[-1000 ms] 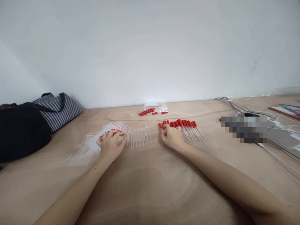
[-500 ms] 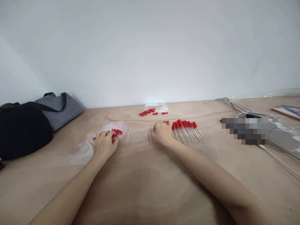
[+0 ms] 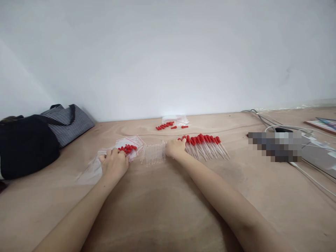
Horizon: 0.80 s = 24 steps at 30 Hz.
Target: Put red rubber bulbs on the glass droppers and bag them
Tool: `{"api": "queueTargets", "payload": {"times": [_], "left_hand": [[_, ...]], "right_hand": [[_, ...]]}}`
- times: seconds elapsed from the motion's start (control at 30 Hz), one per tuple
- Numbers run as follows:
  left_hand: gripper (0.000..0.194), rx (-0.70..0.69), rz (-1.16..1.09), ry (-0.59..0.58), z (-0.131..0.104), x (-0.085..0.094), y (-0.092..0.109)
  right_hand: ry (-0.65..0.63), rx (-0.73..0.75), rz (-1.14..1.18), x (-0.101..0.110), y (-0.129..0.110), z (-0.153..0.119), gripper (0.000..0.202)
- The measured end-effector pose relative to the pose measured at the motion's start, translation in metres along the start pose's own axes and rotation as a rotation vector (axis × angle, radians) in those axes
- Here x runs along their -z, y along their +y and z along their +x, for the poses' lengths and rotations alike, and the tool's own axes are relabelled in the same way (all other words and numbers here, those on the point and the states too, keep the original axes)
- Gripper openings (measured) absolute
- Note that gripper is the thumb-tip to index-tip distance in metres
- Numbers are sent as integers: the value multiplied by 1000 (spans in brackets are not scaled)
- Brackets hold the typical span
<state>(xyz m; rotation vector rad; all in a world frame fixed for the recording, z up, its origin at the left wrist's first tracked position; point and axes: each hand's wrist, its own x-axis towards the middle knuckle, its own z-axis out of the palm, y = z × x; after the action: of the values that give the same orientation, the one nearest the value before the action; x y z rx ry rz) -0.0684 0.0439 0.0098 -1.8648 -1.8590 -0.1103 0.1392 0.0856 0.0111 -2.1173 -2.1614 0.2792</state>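
Observation:
My left hand [image 3: 114, 163] rests with curled fingers over the clear plastic bags [image 3: 90, 171], just short of a heap of red rubber bulbs [image 3: 128, 149]. Its fingertips are hidden, so whether it holds a bulb does not show. Right of the bags lies a row of thin clear pipette tubes [image 3: 154, 154]. My right hand [image 3: 175, 147] is closed at the right end of that row. Red bulb tops show by its fingers, but what it grips is hidden. Beside it, several droppers [image 3: 207, 145] with red bulbs lie slanted in a row.
Loose red bulbs [image 3: 165, 125] and a clear bag [image 3: 173, 119] of tubes lie near the wall. A black bag [image 3: 26, 147] and a striped bag [image 3: 67, 122] stand at the left. Cables [image 3: 265, 120], a blurred-out object [image 3: 275, 147] and a laptop [image 3: 319, 154] occupy the right.
My right hand has shifted left toward the tubes, uncovering more droppers beside it. My left hand has drawn back slightly from the red bulbs, so more of the heap shows.

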Motion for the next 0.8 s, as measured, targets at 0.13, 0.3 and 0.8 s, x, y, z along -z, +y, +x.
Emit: {"api": "queueTargets", "payload": {"times": [0.13,0.3,0.8], "left_hand": [[24,-110,-243,187,1,1,8],[22,-392,-715,253,-18,7,48],[11,-465,-1137,-60,-45,20,107]], "right_hand": [[76,54,6,13,14,-16,23],[173,233,35,8,70,-63,20],[409,611,393,-24,100,-112,28]]}}
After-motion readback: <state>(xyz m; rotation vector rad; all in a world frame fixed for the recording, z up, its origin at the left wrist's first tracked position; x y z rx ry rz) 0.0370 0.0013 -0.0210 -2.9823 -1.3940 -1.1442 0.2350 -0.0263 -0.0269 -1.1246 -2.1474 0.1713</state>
